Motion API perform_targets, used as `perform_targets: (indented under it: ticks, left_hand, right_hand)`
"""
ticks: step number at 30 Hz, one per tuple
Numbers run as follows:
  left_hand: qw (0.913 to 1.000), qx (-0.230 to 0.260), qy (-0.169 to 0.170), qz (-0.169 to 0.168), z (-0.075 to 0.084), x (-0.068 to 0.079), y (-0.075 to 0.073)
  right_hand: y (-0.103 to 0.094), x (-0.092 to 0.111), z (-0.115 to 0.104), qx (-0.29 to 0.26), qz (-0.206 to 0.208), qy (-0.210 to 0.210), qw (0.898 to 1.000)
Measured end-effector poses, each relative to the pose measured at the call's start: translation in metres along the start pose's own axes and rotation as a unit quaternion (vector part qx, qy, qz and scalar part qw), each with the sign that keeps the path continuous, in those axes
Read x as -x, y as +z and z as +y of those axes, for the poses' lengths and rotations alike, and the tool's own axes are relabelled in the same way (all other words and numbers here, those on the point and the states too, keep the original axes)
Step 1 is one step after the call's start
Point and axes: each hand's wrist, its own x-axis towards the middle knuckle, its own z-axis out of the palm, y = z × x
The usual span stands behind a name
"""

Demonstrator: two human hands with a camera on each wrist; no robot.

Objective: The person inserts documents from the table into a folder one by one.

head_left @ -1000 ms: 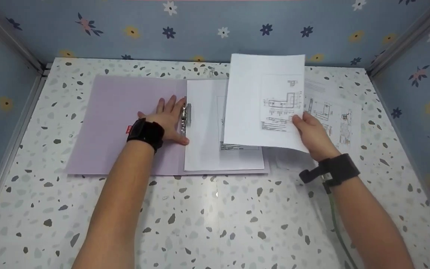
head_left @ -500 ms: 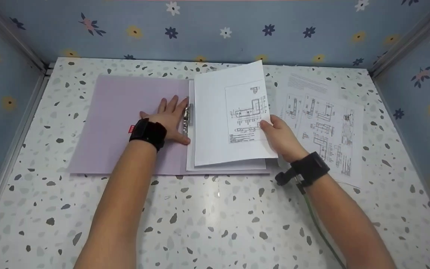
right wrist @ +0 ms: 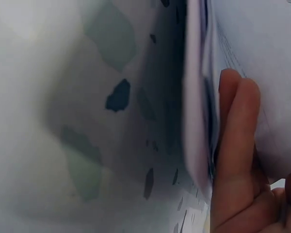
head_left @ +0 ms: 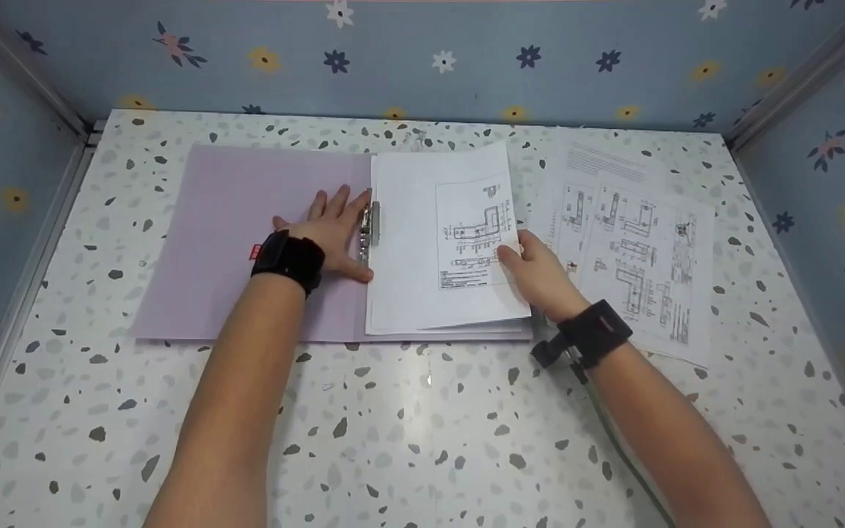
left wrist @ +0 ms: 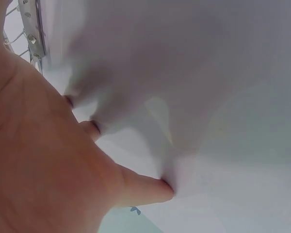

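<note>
A pale purple folder lies spread on the table, its metal clip along the spine. My left hand rests flat with spread fingers on the left cover beside the clip; the left wrist view shows the clip's metal bar next to the palm. On the folder's right half lies a stack of white paper. My right hand pinches the right edge of the top sheet, which bears a printed technical drawing and is slightly raised at its lower right. In the right wrist view, fingers reach under this sheet.
Loose printed sheets with drawings and text overlap on the table to the right of the folder. A blue flowered wall panel stands behind, with side panels left and right. A green cable trails from the right wristband.
My right hand has carried the sheet leftward and down onto the stack in the folder, uncovering the loose sheets at the right. The left hand stays in place.
</note>
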Motion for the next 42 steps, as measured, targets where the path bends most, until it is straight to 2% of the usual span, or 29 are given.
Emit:
perform_targets:
  ticks: [10, 30, 42]
  left_hand:
    - [0.9991, 0.029, 0.022, 0.023, 0.010, 0.018, -0.008]
    - [0.9996, 0.025, 0.009, 0.008, 0.012, 0.020, -0.008]
    - [0.9997, 0.015, 0.007, 0.018, 0.013, 0.019, -0.007]
  right_hand:
    - [0.005, -0.001, 0.001, 0.026, -0.022, 0.003, 0.999]
    - [0.011, -0.001, 0.003, 0.050, -0.018, 0.016, 0.998]
    - [0.012, -0.001, 0.001, 0.038, -0.028, 0.012, 0.999]
